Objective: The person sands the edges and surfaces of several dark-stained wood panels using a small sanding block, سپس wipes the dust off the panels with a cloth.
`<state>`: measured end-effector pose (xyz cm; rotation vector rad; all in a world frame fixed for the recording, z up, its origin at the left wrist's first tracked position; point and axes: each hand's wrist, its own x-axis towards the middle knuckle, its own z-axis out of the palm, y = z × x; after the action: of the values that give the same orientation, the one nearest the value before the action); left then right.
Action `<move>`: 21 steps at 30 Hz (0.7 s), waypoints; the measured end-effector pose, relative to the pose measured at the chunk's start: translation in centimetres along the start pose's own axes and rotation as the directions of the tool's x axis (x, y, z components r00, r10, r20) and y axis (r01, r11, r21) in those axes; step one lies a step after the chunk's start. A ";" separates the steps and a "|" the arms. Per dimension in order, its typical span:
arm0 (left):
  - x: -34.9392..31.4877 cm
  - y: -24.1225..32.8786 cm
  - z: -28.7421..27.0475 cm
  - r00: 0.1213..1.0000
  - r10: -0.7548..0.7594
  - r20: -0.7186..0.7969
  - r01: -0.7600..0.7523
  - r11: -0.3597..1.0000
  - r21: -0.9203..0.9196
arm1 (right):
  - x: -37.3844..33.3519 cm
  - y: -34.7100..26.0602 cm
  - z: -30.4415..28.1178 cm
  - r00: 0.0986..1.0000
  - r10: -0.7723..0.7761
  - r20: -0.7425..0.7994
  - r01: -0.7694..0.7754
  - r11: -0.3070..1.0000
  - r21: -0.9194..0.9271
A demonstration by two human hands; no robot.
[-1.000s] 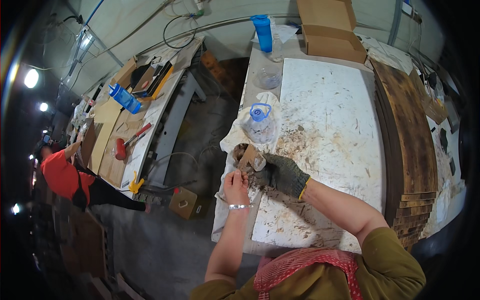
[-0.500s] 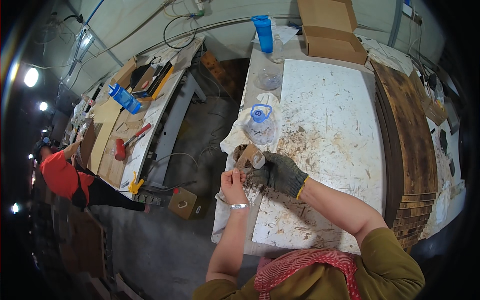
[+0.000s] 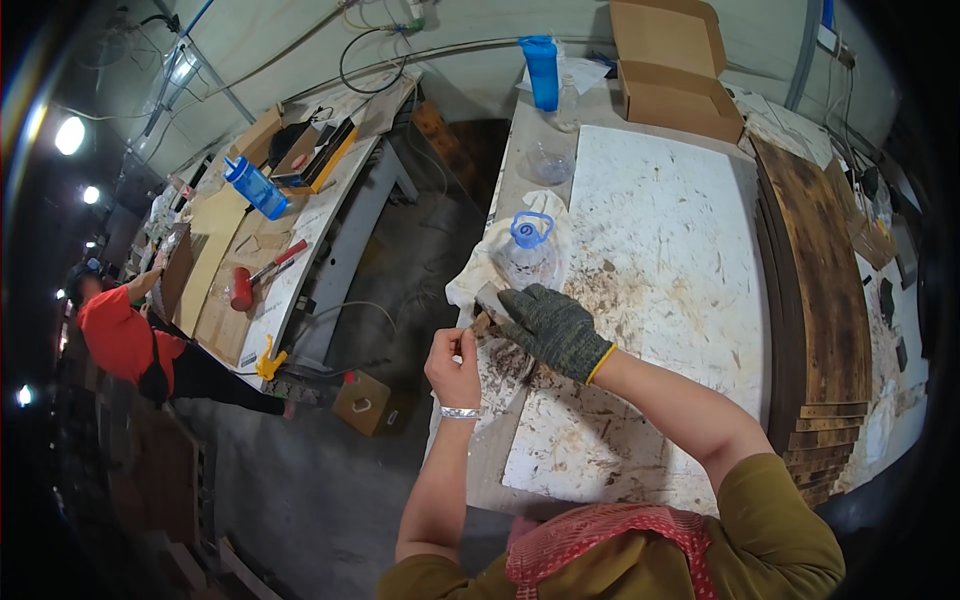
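Maybe the brown bit (image 3: 482,323) is light and stiff, best pinched by its edges. It's at one o'clock from the curled left hand (image 3: 453,365), nine from the gloved right hand (image 3: 555,332); from here I can't tell if either grips it.

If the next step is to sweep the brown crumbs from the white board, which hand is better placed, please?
Probably the right hand: it wears a dark glove and is close to the brown crumbs on the white board. The left hand is bare and farther left.
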<state>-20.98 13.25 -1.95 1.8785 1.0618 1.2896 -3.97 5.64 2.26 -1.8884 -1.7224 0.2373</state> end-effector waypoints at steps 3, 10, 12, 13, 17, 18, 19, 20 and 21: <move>0.7 0.3 -0.3 0.999 -0.047 0.011 0.047 0.999 0.018 | -0.6 -0.1 0.1 0.998 -0.001 0.069 0.008 0.995 -0.095; 3.1 0.5 -0.9 0.985 -0.096 0.142 0.077 0.989 0.129 | -2.4 1.8 -1.1 0.862 0.199 0.467 -0.484 0.050 0.873; 3.5 0.7 -1.1 0.984 -0.085 0.158 0.065 0.989 0.130 | -2.6 2.3 -1.6 0.841 0.146 0.521 -0.475 -0.263 0.840; 3.7 0.7 -1.1 0.983 -0.089 0.162 0.066 0.987 0.144 | -2.7 2.5 -1.8 0.847 0.086 0.524 -0.448 -0.416 0.792; 4.5 0.3 -0.7 0.977 0.032 0.212 -0.073 0.979 0.189 | -2.1 2.8 -1.7 0.852 0.145 0.503 -0.428 -0.361 0.829; 4.7 0.1 -0.5 0.972 0.067 0.225 -0.113 0.974 0.199 | -1.8 2.8 -1.5 0.873 0.253 0.417 -0.434 0.013 0.901; 4.9 -0.1 -0.2 0.966 0.103 0.239 -0.154 0.966 0.208 | -1.4 2.8 -1.3 0.903 0.295 0.312 -0.409 0.365 0.837; 5.1 -0.3 0.0 0.964 0.116 0.238 -0.167 0.964 0.208 | -0.9 2.9 -1.1 0.936 0.311 0.167 -0.341 0.677 0.652; 5.3 -0.5 0.4 0.963 0.129 0.237 -0.180 0.962 0.206 | -0.4 2.9 -0.9 0.958 0.269 0.100 -0.277 0.779 0.563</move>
<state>-19.70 18.06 -0.10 2.2573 0.9917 1.0443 -1.08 4.94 1.44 -1.6556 -1.1816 0.7931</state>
